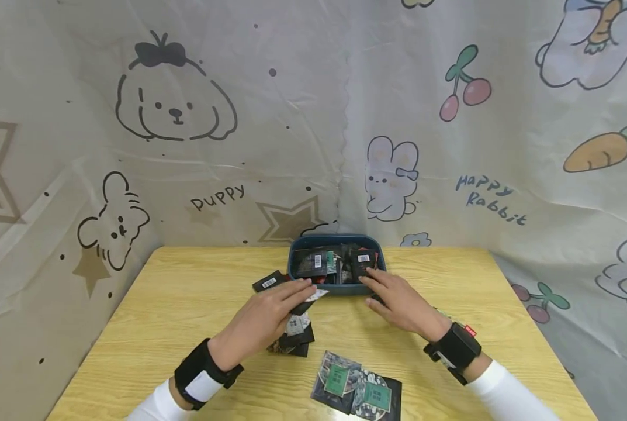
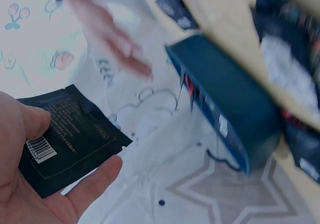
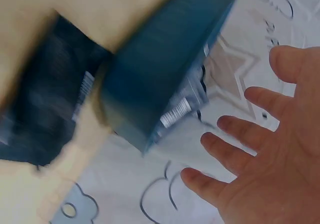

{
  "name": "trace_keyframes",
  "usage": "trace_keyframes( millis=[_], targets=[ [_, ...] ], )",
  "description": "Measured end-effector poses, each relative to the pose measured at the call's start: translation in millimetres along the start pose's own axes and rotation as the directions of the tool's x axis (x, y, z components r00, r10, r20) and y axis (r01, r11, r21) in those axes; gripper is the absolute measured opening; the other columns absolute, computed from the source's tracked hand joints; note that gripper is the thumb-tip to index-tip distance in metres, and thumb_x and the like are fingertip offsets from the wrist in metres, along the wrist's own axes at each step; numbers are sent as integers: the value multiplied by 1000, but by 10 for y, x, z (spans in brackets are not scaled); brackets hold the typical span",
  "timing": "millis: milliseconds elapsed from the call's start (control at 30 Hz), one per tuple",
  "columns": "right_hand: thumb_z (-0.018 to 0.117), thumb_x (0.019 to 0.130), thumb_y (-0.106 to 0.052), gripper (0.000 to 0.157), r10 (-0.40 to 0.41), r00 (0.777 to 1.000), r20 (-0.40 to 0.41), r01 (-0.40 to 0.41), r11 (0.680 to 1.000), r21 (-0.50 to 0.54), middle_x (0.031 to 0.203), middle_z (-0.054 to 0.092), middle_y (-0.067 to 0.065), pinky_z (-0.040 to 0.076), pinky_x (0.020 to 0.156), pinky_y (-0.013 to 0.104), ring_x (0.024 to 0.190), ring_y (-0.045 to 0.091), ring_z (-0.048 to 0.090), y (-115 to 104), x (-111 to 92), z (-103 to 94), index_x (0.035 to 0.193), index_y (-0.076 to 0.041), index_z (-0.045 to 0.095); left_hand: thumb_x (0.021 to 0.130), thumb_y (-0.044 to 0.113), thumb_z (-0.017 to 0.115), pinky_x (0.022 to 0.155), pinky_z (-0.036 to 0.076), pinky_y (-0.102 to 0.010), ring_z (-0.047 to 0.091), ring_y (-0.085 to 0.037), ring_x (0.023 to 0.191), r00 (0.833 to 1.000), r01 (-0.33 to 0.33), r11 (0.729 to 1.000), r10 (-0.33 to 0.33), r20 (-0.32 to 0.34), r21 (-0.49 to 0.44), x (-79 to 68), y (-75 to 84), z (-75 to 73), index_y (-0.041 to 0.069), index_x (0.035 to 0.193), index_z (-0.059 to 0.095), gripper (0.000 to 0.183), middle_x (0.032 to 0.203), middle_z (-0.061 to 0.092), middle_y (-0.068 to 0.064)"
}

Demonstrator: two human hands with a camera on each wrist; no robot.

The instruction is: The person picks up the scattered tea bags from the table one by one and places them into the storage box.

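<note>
My left hand pinches a black square packet between thumb and fingers; its printed side with a barcode faces the left wrist camera. In the head view this hand is left of and in front of a dark blue bin filled with similar packets. My right hand is at the bin's front right corner, fingers extended and spread in the right wrist view, holding nothing. Close to the bin, partly hidden under the right hand in the head view, lies another dark packet, blurred in the right wrist view.
Below my left hand lies a loose pile of black packets, with another barcoded packet beside the bin's left front corner. Two packets with green labels lie side by side near the front of the wooden table. A cartoon-printed cloth hangs behind.
</note>
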State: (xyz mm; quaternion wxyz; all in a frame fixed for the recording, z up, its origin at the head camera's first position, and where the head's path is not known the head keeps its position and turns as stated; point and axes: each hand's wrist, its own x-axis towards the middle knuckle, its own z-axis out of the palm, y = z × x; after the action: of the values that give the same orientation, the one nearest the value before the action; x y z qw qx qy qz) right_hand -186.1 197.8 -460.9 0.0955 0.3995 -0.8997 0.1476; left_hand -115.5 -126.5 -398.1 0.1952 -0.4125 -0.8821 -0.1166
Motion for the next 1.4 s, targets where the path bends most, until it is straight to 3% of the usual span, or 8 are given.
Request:
trace_keyframes(
  millis=[300,600,700,833,967,1133,1267,1400],
  targets=[
    [51,91,-48,60,-101,966,237,80,992,97,146,31,8,38,98,49,128,27,33,-544,-574,143,144,-29,28,82,-5,59,87,49,-39,35,-27,127,996,19,994,-28,86,110,399,-511,285,9,144,29,70,144,33,-12],
    [47,92,-50,52,-235,931,280,203,969,141,136,44,2,50,83,40,119,20,44,-842,-919,287,138,-28,39,88,4,54,101,36,-47,30,-30,129,995,85,982,-92,32,167,680,-771,582,7,144,26,63,145,31,-14],
    [43,89,-59,58,-237,923,304,200,969,147,138,42,4,51,79,43,120,22,42,-864,-980,340,139,-29,38,95,26,50,103,26,-57,21,-31,133,978,158,978,-174,112,136,739,-810,683,14,148,17,62,150,22,-11],
    [36,88,-66,64,-208,914,349,162,974,158,141,38,7,50,83,45,123,26,40,-865,-1020,365,141,-29,36,95,53,37,103,14,-66,10,-33,135,927,259,963,-270,262,74,714,-835,797,22,149,9,68,153,10,-9],
    [36,90,-62,62,-207,911,356,156,974,166,141,39,9,48,87,41,123,25,40,-864,-1022,376,141,-27,36,93,57,37,104,13,-65,10,-33,135,913,279,959,-279,299,43,603,-831,830,24,148,9,70,153,9,-8],
    [43,95,-46,50,-211,912,353,157,972,175,138,42,9,48,89,35,122,24,41,-882,-1008,344,140,-25,37,93,54,41,106,15,-61,12,-32,135,947,198,980,-197,255,21,431,-743,831,20,148,17,69,152,16,-11],
    [44,95,-42,48,-210,920,330,151,969,195,136,44,6,48,88,33,121,21,43,-921,-1010,344,139,-24,40,93,48,47,106,19,-57,15,-31,135,961,102,995,-94,259,-16,241,-430,819,18,147,22,67,151,20,-11],
    [46,92,-51,54,-202,938,281,145,966,213,134,47,3,49,87,33,118,16,45,-954,-993,319,137,-21,43,92,49,47,106,22,-54,16,-28,135,934,19,992,27,357,-123,87,-11,800,21,147,20,67,151,19,-7]
  ],
)
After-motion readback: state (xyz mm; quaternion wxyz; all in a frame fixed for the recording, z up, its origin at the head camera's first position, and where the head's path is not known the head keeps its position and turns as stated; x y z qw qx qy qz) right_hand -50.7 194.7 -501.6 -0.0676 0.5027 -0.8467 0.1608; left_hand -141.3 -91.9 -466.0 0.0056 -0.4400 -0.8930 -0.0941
